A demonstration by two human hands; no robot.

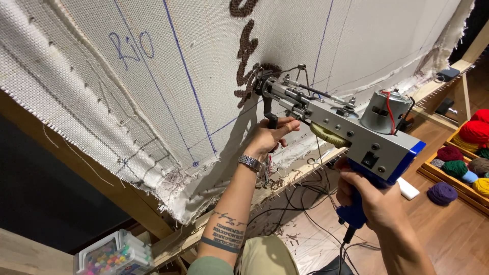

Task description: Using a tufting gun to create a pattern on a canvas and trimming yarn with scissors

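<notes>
**Mid-stitch on the brown lettering, gun pressed into the cloth**

Biggest thing first: the backing cloth (153, 76), off-white, stretched on a wooden frame (127, 198) and marked with blue guide lines. Its lower edge is stapled and frayed, running diagonally just below the left hand. Brown tufted patches (247, 51) climb up the middle, so I'd judge the tufting is underway with most of the marked area still bare.

The tufting gun (336, 122) has its needle end touching the cloth right at the lowest brown patch. The right hand (374, 201) is clenched around the blue pistol grip; the left hand (270, 137) is wrapped around the black front handle.

Continuing probably calls for steady pressure into the cloth while following a line. There's lots of open cloth up and to the right, much less toward the frayed edge. Cables (305, 198) trail across the floor, and yarn balls (456, 165) sit in trays well to the right.
</notes>
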